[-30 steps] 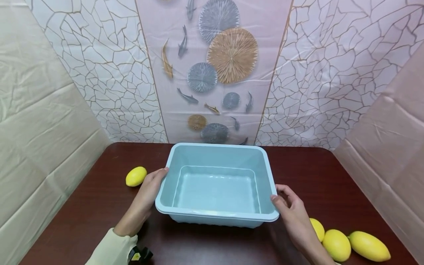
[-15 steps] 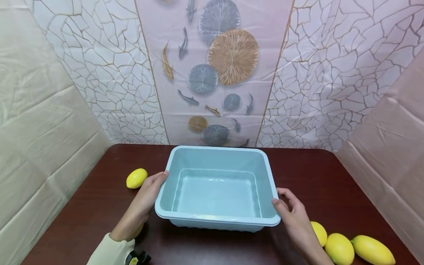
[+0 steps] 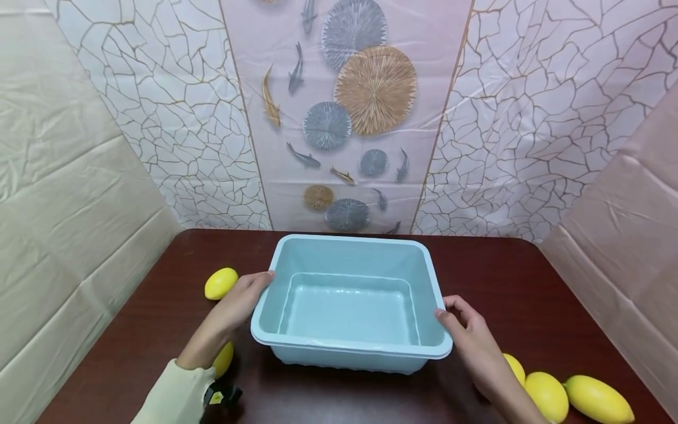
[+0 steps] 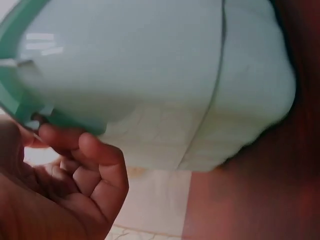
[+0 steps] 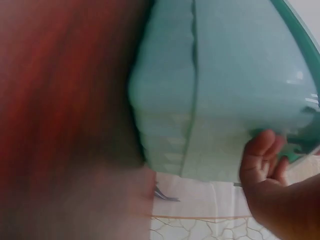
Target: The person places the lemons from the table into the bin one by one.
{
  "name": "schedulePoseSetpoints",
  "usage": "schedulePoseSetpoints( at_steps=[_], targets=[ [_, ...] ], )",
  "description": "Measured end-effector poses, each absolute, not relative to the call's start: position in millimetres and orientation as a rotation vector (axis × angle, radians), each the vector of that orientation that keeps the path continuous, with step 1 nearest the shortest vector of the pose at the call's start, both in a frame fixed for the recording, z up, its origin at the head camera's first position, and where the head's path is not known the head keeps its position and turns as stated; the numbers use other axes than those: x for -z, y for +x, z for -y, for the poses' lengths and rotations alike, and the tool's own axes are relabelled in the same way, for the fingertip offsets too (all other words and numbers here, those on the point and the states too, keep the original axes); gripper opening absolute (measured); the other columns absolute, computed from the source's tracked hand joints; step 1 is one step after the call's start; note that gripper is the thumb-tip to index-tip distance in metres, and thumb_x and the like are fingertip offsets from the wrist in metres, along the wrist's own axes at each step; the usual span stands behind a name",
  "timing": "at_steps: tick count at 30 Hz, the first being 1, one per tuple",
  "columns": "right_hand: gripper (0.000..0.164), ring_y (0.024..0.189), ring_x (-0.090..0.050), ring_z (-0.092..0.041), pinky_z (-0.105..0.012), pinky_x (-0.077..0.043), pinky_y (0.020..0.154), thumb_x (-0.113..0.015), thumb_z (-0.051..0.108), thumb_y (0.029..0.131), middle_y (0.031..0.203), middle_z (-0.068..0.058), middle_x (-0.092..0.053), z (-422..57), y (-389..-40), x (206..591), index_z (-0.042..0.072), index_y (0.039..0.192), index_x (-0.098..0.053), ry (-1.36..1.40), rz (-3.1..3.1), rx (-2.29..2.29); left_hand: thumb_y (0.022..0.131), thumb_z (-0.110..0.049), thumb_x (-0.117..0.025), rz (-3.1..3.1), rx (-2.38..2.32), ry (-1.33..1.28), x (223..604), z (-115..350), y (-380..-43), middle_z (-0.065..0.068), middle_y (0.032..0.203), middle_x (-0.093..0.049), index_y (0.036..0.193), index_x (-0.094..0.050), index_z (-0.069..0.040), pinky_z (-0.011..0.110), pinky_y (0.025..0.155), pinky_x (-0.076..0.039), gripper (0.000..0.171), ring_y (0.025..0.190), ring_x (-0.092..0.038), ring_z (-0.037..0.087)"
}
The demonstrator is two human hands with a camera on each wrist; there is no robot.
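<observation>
A light blue plastic basin [image 3: 346, 315], rectangular and with nothing in it, is near the middle of the dark table. My left hand [image 3: 233, 309] grips its left rim, thumb on top. On the opposite side my right hand [image 3: 471, 338] holds the right rim the same way. In the left wrist view, curled fingers [image 4: 102, 155] sit under the rim beside the basin's outer wall [image 4: 145, 60]. The right wrist view has the fingers [image 5: 260, 150] bent under the rim too. A yellow lemon [image 3: 220, 284] lies just beyond the left hand.
Another yellow fruit [image 3: 223, 359] is partly hidden by the left wrist. Several yellow fruits, among them a long one [image 3: 598, 398], lie at the front right beside the right forearm. The brown table [image 3: 492, 265] ends at a patterned wall cloth [image 3: 328, 194].
Both hands keep hold of the basin, which has barely shifted in view. More of the yellow fruit by the left wrist now shows.
</observation>
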State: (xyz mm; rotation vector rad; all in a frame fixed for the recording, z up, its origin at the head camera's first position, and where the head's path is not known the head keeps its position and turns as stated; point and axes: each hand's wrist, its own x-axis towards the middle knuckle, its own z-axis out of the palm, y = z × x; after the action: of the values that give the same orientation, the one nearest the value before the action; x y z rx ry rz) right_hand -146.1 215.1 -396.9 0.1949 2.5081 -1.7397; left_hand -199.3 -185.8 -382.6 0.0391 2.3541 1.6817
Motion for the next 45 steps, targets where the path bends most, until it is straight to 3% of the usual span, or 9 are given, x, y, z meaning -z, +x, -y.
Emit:
schedulePoseSetpoints(
  at_steps=[7,15,28,35,39,45],
  targets=[
    [0.043,0.105,-0.059,-0.021,-0.031,-0.049,0.085,-0.056,0.041,0.109,0.119,-0.012,-0.063,-219,-165,382,0.003,0.128,-0.058,0.095,-2.724,1.472,0.114,-0.035,-0.037,-2.479,-1.510,0.131,377,190,-208,0.016,0.114,-0.074,0.141,-0.061,0.004,0.037,0.082,-0.063,0.053,0.091,-0.074,0.022],
    [0.060,0.108,-0.059,-0.029,-0.037,-0.048,0.084,-0.053,0.050,0.108,0.126,-0.019,-0.063,-220,-184,376,0.000,0.142,-0.048,0.067,-2.836,1.335,0.114,-0.031,-0.037,-2.505,-1.440,0.181,375,190,-209,0.014,0.114,-0.072,0.139,-0.062,0.004,0.035,0.083,-0.062,0.050,0.092,-0.069,0.020],
    [0.064,0.111,-0.063,-0.032,-0.036,-0.054,0.084,-0.051,0.046,0.111,0.129,-0.023,-0.065,-216,-192,376,-0.002,0.152,-0.040,0.038,-2.790,1.402,0.115,-0.031,-0.038,-2.503,-1.413,0.188,375,190,-208,0.013,0.106,-0.070,0.126,-0.067,0.003,0.034,0.082,-0.061,0.046,0.090,-0.067,0.021],
    [0.068,0.115,-0.065,-0.034,-0.039,-0.059,0.086,-0.051,0.046,0.111,0.135,-0.026,-0.062,-214,-197,381,-0.002,0.157,-0.038,0.044,-2.721,1.494,0.115,-0.031,-0.038,-2.503,-1.408,0.170,376,192,-206,0.016,0.120,-0.072,0.143,-0.059,0.005,0.038,0.084,-0.063,0.050,0.096,-0.071,0.021],
    [0.065,0.119,-0.065,-0.036,-0.041,-0.061,0.088,-0.050,0.045,0.111,0.142,-0.028,-0.057,-213,-198,383,-0.001,0.156,-0.040,0.072,-2.687,1.515,0.115,-0.032,-0.039,-2.503,-1.400,0.173,378,193,-206,0.016,0.119,-0.072,0.142,-0.059,0.005,0.037,0.084,-0.063,0.050,0.095,-0.071,0.021],
    [0.064,0.117,-0.064,-0.034,-0.037,-0.059,0.086,-0.050,0.044,0.111,0.139,-0.027,-0.058,-216,-200,382,-0.001,0.156,-0.040,0.058,-2.695,1.535,0.115,-0.032,-0.039,-2.511,-1.411,0.195,378,192,-210,0.015,0.117,-0.073,0.139,-0.062,0.004,0.037,0.084,-0.063,0.050,0.095,-0.070,0.021]
  ],
)
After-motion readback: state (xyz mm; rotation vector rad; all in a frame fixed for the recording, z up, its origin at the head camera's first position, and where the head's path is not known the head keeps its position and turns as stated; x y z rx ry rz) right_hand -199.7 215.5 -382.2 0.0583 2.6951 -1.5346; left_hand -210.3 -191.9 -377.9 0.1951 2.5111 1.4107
